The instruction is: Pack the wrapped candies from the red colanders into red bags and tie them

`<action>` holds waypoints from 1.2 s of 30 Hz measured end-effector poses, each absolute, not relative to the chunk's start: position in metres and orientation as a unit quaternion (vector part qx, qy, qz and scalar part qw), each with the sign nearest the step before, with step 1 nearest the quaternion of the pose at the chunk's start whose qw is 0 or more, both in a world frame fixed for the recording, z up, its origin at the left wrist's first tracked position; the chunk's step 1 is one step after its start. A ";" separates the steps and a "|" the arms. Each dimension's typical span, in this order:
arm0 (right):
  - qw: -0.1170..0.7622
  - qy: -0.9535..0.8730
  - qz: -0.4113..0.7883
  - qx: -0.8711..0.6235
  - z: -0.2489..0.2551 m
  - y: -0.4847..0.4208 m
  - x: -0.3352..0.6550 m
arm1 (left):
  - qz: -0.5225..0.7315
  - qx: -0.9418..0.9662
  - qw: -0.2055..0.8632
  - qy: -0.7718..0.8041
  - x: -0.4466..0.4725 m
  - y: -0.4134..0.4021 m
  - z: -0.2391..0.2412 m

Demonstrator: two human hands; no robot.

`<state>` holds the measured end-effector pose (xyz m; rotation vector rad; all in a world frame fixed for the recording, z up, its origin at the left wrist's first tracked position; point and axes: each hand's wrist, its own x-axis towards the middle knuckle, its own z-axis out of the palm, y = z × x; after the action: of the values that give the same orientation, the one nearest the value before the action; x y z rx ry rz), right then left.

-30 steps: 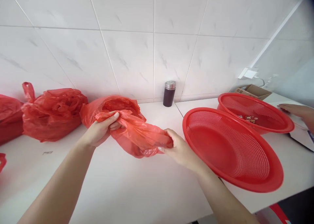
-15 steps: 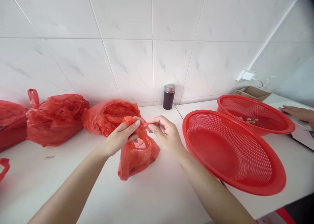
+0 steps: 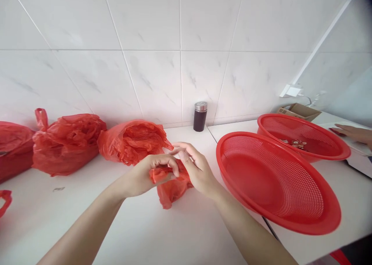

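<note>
A small red plastic bag (image 3: 173, 193) is bunched up between my two hands, its lower part hanging just over the white table. My left hand (image 3: 145, 174) is closed on the gathered plastic, with fingers curled over its top. On the bag's other side, my right hand (image 3: 199, 172) presses against the crumpled plastic, its fingers bent toward the left hand and partly hidden. What the bag holds cannot be seen. Behind my hands lies a larger red plastic bag (image 3: 128, 141), its mouth crumpled and facing me.
More full red bags (image 3: 66, 145) line the wall at left. A dark flask (image 3: 200, 117) with a silver lid stands at the wall. To the right are a red basket (image 3: 255, 176) and another basket (image 3: 334, 147) holding small pieces. Another person's hand (image 3: 353, 132) is at far right.
My hands have moved from pulling at the bag's twisted handles to cupping its bunched body. The bag is more compressed and sits slightly further right.
</note>
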<state>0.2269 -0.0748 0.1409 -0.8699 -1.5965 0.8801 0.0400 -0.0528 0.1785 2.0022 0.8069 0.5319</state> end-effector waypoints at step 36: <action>0.424 -0.653 0.252 -0.575 0.007 -0.037 0.226 | 0.258 0.610 0.214 0.718 0.032 -0.055 0.040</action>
<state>0.2261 -0.0367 0.0073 -1.4378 -1.6339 0.6298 0.0323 -0.0546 0.0402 1.6922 1.9920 0.7172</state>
